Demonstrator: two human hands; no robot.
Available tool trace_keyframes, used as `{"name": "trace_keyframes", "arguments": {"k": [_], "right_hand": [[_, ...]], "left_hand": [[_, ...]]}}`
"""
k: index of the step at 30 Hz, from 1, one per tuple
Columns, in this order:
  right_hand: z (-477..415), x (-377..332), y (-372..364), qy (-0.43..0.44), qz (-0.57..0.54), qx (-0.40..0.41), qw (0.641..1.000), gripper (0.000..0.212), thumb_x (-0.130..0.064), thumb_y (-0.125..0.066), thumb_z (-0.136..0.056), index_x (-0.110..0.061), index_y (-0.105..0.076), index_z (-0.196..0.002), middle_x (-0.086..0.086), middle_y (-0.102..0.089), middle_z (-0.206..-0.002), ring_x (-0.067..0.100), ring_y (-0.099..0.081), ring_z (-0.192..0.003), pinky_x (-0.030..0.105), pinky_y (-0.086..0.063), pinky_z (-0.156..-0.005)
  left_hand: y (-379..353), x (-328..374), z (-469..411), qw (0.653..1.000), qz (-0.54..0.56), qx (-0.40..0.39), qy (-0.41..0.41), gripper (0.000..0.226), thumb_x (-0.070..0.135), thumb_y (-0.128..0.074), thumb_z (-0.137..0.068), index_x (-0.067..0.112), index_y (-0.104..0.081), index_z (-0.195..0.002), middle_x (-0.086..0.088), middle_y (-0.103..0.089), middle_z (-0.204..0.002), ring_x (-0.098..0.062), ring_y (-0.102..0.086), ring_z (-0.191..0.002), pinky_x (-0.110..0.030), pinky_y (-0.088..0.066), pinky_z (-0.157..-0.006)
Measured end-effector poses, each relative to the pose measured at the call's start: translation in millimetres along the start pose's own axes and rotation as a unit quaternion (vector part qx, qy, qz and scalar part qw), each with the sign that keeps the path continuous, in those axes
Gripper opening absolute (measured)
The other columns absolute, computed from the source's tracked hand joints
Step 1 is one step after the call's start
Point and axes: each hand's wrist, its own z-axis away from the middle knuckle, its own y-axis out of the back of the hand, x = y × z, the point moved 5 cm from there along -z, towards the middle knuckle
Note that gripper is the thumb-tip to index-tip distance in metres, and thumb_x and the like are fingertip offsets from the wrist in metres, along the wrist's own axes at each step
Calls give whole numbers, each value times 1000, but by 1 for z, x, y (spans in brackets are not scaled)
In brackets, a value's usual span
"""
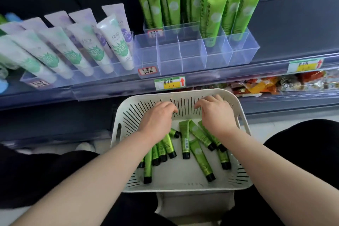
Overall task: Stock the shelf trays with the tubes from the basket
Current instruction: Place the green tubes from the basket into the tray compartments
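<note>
Fingers [170,107] of your left hand [157,115] and right hand [214,113] hang loosely curled and empty near the far edge of the white slotted plastic basket [183,92], so reach back for the green black-capped tubes [200,159] on its floor, gripping each mid-body.

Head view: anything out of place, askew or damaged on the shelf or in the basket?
Nothing damaged or spilled. Green tubes lie jumbled in the basket; the clear tray's front compartments are mostly empty.
</note>
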Motion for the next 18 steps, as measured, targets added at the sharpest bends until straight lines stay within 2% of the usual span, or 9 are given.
{"name": "trace_keyframes", "arguments": {"k": [2, 5, 7, 10, 13, 16, 18], "right_hand": [[8, 4, -26, -22, 17, -98, 995, 40, -5, -52, -84, -29, -64, -114, -4, -61, -115, 21, -49, -109, 34, -43, -81], [17, 9, -54, -54, 32, -200, 978, 42, -3, -48, -87, -28, -60, -119, -2, -58, -122, 21, -50, -114, 38, -47, -89], [21, 12, -71, -75, 35, -263, 961, 48, 1, -46, -85, -25, -56, -124, 2, -57, -126, 23, -53, -113, 39, -48, -91], [25, 14, -97, -94, 31, -334, 937, 62, 6, -55, -78, -20, -47, -135, 8, -51, -131, 26, -52, -117, 41, -49, -95], [28, 15, -121, -88, 29, -365, 926, 74, 5, -63, -73, -17, -38, -139, 11, -47, -131, 29, -47, -122, 45, -46, -97], [28, 18, -136, -85, 27, -351, 932, 76, 9, -57, -72, -16, -33, -140, 13, -46, -133, 31, -44, -123, 45, -46, -96], [25, 21, -140, -90, 42, -330, 939, 82, 6, -63, -73, -14, -27, -144, 13, -46, -137, 32, -41, -127, 43, -44, -100]], "left_hand": [[-26, -14, 14, 997, -5, -55, 61, 35, 1, -51, -93, 23, -62, -118, 9, -59, -124, -12, -54, -113, -29, -47, -93], [-52, -32, 31, 987, 2, -99, 125, 31, 3, -52, -94, 23, -62, -116, 7, -59, -118, -9, -58, -94, -23, -50, -75], [-64, -41, 40, 982, 6, -125, 144, 32, 0, -52, -92, 21, -63, -114, 5, -59, -114, -11, -61, -93, -25, -53, -78], [-74, -49, 47, 976, 7, -147, 161, 39, -6, -49, -88, 20, -63, -113, 2, -61, -115, -16, -61, -104, -33, -53, -88], [-80, -53, 48, 974, 16, -147, 171, 40, -7, -50, -88, 21, -63, -114, 2, -61, -114, -14, -62, -101, -34, -52, -92], [-86, -55, 48, 972, 21, -155, 176, 40, -7, -49, -88, 21, -62, -112, 2, -61, -112, -15, -62, -95, -34, -55, -82], [-91, -56, 46, 969, 20, -167, 178, 36, -5, -49, -89, 19, -62, -112, 1, -61, -111, -17, -62, -94, -34, -54, -78]]}}
